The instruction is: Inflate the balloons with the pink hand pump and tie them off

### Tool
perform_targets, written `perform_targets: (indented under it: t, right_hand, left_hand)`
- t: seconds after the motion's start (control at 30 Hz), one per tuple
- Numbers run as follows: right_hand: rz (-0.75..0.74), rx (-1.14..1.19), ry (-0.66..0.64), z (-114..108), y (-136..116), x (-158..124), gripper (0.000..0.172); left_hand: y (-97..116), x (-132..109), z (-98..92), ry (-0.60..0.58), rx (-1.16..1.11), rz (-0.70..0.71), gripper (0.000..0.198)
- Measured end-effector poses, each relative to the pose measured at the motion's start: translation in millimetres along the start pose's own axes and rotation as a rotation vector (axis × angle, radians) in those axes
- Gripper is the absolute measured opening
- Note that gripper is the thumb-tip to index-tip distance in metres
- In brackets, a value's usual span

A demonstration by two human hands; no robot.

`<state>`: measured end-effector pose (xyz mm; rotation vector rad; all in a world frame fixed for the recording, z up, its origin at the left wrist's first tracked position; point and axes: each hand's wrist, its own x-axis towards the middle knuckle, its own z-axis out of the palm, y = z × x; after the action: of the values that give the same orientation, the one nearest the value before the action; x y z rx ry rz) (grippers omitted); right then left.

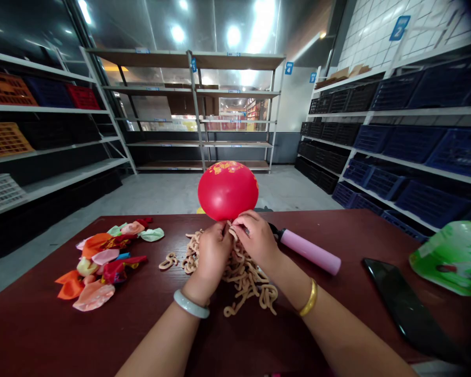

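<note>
Clearly, the red balloon [228,191] is held up over the table [63,340]. Taking it as the clock's centre, the left hand [214,246] sits toward 7 o'clock, its grip pressed together on the balloon's lower end; the neck itself is hidden. The right hand [256,236], at 5 o'clock, has its grip pinching a beige string [230,229] right below the balloon, beside the left fingertips. At 6 o'clock, partly behind the hands, lies a tangled heap of beige strings [245,280]. Toward 8 o'clock, limp balloons [104,256] in several colours lie loosely clustered. A pink pump [311,251] lies at 4 o'clock, near the right hand, with a black phone [408,306] farther out. Between 3 and 4 o'clock is a green packet [451,262]. A shelf rack [198,112] stands toward 11 o'clock.
</note>
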<state>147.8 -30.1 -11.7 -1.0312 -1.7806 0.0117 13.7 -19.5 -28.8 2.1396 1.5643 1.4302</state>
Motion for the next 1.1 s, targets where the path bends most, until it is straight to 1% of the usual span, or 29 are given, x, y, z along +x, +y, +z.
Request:
perform_targets:
  t: [0.1,0.2,0.27,0.37,0.47,0.67,0.73,0.87,0.97,1.1]
  right_hand:
    - [0.013,-0.152,-0.016,1,-2,-2,0.006]
    - [0.069,-0.278,0.041,2,-4,-4,0.006]
    - [0.085,-0.311,0.064,1,-4,-4,0.007]
    - [0.058,-0.268,0.039,-1,-4,-4,0.009]
    - [0.019,-0.16,-0.007,-1,-2,-3,0.013]
    - [0.029,0.023,0.007,-1,5,-1,0.006]
    - [0.015,-0.005,-0.004,-3,5,-2,0.008]
    - [-0.025,-0.195,-0.035,-6,4,-4,0.017]
    - [-0.017,-0.293,-0.006,-5,3,-6,0.014]
    - [0.062,-0.324,0.07,0,4,-7,0.009]
  left_hand:
    - [1,0,2.8,-0.01,-0.026,-0.012,0.022]
    - [3,0,7.2,-0.017,-0.144,-0.049,0.028]
    - [4,-1,9.5,-0.034,-0.232,-0.075,0.03]
    - [3,-1,10.7,-0.024,-0.305,-0.114,0.027]
    - [1,-1,9.2,-0.01,-0.307,-0.148,0.027]
    - [2,-1,5.6,-0.005,-0.248,-0.1,0.028]
    - [3,-1,5.6,0.002,-0.205,-0.103,0.027]
    - [3,0,7.2,-0.015,-0.21,-0.105,0.027]
    - [4,-1,8.8,-0.06,-0.251,-0.107,0.028]
    - [4,-2,11.2,-0.11,-0.359,-0.097,0.03]
